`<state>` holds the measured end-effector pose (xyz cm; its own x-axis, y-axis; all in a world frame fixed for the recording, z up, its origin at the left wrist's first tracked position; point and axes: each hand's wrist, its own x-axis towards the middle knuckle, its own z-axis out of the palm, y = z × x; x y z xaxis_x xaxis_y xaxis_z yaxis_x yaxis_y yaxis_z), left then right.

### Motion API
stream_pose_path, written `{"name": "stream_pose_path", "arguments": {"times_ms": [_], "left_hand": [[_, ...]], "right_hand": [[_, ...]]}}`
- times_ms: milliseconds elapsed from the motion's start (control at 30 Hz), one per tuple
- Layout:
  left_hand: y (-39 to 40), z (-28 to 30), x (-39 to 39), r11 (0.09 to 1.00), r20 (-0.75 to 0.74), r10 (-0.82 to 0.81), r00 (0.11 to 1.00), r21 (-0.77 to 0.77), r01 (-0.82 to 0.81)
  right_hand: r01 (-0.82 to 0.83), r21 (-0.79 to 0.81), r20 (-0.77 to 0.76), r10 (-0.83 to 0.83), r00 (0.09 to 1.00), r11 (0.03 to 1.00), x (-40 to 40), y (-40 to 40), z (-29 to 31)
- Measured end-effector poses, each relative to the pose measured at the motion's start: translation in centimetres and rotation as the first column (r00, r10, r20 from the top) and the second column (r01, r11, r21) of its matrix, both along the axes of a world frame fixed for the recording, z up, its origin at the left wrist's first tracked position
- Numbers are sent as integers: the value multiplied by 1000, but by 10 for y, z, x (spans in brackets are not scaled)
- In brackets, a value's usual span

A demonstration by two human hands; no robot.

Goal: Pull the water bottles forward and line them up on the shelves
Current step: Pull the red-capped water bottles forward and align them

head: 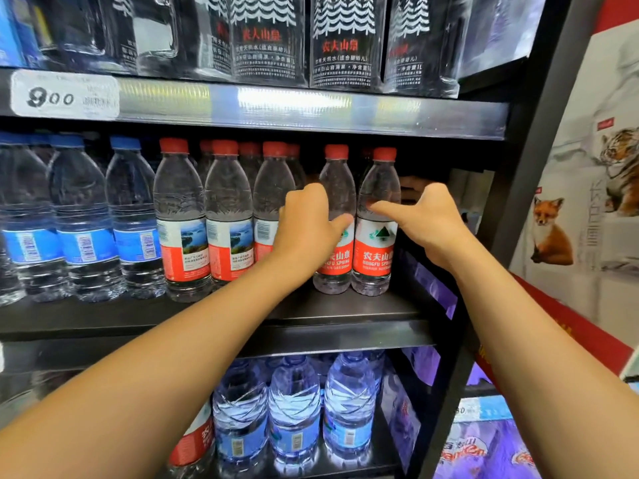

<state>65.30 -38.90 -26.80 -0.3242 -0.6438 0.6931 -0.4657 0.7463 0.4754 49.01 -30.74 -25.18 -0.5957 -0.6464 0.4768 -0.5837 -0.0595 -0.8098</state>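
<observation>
On the middle shelf (345,309) stand red-capped water bottles with red and white labels. My left hand (306,223) grips one of them (337,188), thumb across its front and fingers round its left side. My right hand (428,223) holds the rightmost bottle (378,181), thumb on its front and fingers curled behind it. These two bottles stand side by side, slightly behind the front row of three red-capped bottles (226,209) to their left. More red caps show in a second row behind.
Blue-capped bottles (79,216) fill the left of the same shelf. Large dark-labelled bottles (342,39) stand on the shelf above, blue-tinted bottles (294,409) on the one below. A black upright post (532,160) bounds the shelf at right, with printed cartons (587,202) beyond.
</observation>
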Motion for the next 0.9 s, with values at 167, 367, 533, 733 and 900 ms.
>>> {"name": "stream_pose_path", "arguments": {"times_ms": [167,367,533,733,900], "left_hand": [[1,12,5,994,44,56,997,-101,-52],[8,9,0,996,67,62,996,-68,-57],[3,16,0,1000,63,-1,998,21,0],[-3,21,3,992,92,-62,994,118,51],[-1,28,5,986,160,-78,984,159,53]], "right_hand": [[52,-11,-39,-53,998,999,7,3,3],[35,0,-31,-35,999,999,6,2,1],[-11,-43,8,11,1000,999,1,-1,-2],[-40,-29,45,41,998,999,-1,-6,-3],[-36,-7,33,36,999,999,-2,-6,0]]}}
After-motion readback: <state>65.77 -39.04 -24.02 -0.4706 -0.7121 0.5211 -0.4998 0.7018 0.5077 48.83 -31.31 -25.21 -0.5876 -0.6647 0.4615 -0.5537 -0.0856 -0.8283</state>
